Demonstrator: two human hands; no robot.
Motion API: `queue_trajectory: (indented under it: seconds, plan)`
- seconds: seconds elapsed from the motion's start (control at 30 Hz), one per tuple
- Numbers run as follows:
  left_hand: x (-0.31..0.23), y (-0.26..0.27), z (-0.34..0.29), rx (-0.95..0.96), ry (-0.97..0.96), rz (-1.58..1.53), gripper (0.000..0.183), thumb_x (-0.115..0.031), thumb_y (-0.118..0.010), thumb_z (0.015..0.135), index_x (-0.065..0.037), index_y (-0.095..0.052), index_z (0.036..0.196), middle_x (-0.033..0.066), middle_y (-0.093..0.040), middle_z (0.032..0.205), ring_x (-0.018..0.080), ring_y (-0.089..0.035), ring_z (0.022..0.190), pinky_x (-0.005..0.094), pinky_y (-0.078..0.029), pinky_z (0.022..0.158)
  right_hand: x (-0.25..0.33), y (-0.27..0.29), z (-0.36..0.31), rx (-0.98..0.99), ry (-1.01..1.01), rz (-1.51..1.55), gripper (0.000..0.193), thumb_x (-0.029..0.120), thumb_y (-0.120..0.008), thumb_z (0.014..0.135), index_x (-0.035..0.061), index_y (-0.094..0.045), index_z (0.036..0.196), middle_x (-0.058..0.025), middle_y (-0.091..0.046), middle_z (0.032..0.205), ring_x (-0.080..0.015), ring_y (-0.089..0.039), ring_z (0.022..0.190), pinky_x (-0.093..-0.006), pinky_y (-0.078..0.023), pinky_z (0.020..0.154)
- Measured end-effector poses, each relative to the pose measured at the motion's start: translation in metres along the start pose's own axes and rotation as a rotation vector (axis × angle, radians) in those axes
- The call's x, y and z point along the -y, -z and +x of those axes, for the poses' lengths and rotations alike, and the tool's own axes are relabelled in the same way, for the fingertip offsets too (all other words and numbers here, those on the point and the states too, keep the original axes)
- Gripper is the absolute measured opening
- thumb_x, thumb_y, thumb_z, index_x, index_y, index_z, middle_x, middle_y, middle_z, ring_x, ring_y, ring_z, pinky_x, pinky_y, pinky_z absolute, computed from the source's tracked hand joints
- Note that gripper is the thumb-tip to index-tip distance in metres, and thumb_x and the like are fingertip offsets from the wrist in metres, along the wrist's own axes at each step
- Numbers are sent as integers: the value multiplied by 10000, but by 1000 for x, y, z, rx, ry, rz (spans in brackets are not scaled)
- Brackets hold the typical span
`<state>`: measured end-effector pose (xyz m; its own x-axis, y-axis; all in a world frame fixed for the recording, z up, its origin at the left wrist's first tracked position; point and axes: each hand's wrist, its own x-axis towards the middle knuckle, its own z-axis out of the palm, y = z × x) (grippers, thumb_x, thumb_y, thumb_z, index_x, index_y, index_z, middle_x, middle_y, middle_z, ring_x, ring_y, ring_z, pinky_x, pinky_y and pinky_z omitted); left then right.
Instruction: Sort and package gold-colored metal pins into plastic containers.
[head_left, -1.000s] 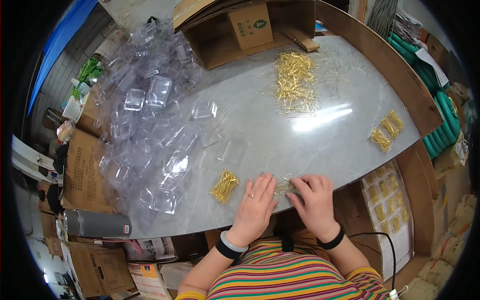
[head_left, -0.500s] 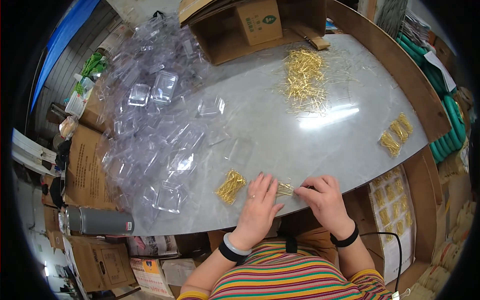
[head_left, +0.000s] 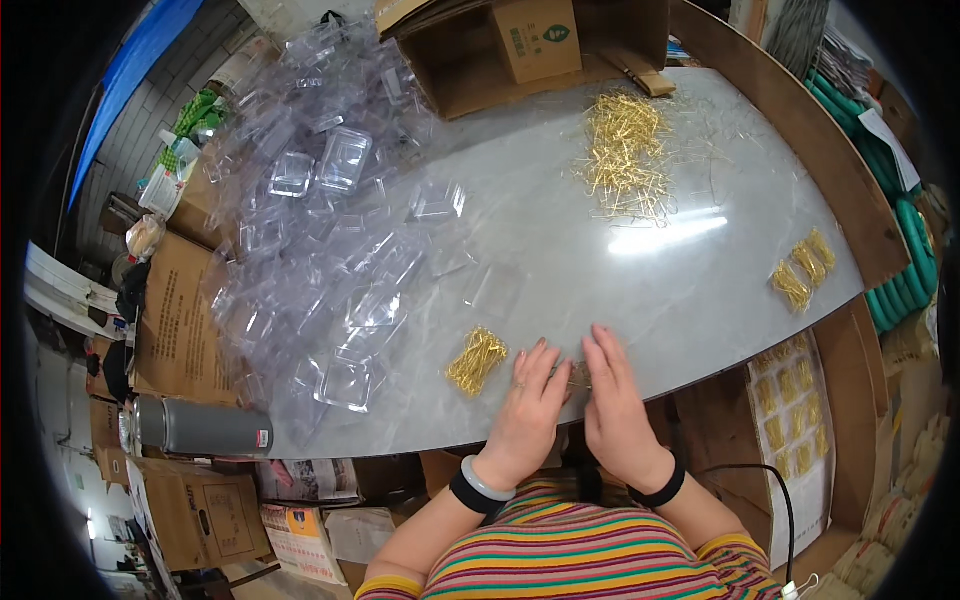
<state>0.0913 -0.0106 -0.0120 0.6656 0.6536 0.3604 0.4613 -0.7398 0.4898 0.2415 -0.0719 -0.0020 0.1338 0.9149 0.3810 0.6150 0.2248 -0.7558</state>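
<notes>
At the table's near edge my left hand (head_left: 527, 405) lies with its fingers stretched forward, palm side turned inward. My right hand (head_left: 615, 405) rests opposite, fingers long and straight on the tabletop. A small group of thin gold wire hooks (head_left: 579, 376) sits in the narrow gap between both hands, mostly hidden by them. Just left of my left hand is a neat bundle of gold wire hooks (head_left: 476, 361). A large loose heap of the same hooks (head_left: 626, 150) spreads farther back. Three small gold bundles (head_left: 806, 266) stand in a row at the right edge.
A big pile of clear plastic boxes (head_left: 310, 240) covers the table's left side. An open cardboard box (head_left: 450, 75) stands at the back. A grey bottle (head_left: 205, 428) lies at the left edge. Below right, a sheet with packed gold bundles (head_left: 795, 410) leans in a carton.
My right hand has gone from a pinch at the hooks to straight fingers beside them. The hands have come closer together, narrowing the gap around the hooks. The view has shifted slightly.
</notes>
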Motion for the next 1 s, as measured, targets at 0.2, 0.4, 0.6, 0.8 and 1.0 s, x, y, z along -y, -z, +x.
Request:
queue_trajectory:
  seconds: [0.2, 0.4, 0.6, 0.8, 1.0]
  plan:
    - [0, 3, -1, -30, 24, -102, 519, 60, -586, 902, 43, -440, 1401, 273, -478, 1387, 464, -445, 1337, 546, -347, 1158, 1, 16, 20, 163, 85, 118, 721, -115, -582, 774, -20, -397, 1464, -252, -423, 1474, -432, -437, 1355, -478, -365, 1146]
    - [1, 2, -6, -58, 60, -145, 548, 73, -577, 904, 26, -409, 1424, 283, -485, 1388, 471, -469, 1310, 540, -358, 1157, -10, 28, 30, 236, 225, -98, 697, 16, -772, 729, 29, -513, 1377, -162, -614, 1195, -362, -563, 1159, -445, -463, 1003]
    - [4, -1, -6, -56, 9, -137, 601, 96, -563, 860, 34, -394, 1433, 278, -467, 1393, 478, -440, 1328, 549, -346, 1162, -4, 7, 11, 75, 119, -85, 599, 10, -766, 764, 5, -545, 1321, -178, -576, 1253, -380, -561, 1147, -439, -493, 964]
    - [0, 5, -5, -13, 5, -142, 697, 118, -541, 816, 45, -341, 1480, 290, -425, 1426, 482, -408, 1351, 547, -320, 1181, -6, 17, 14, 94, 156, -113, 626, -17, -752, 791, -15, -500, 1364, -226, -503, 1390, -397, -527, 1236, -430, -479, 1016]
    - [0, 5, -6, -2, 29, -181, 749, 103, -524, 849, 33, -254, 1544, 312, -384, 1473, 480, -401, 1365, 525, -335, 1172, 3, 9, 12, 116, 53, 180, 658, 12, -777, 764, -2, -513, 1366, -203, -513, 1397, -383, -528, 1241, -439, -462, 1037]
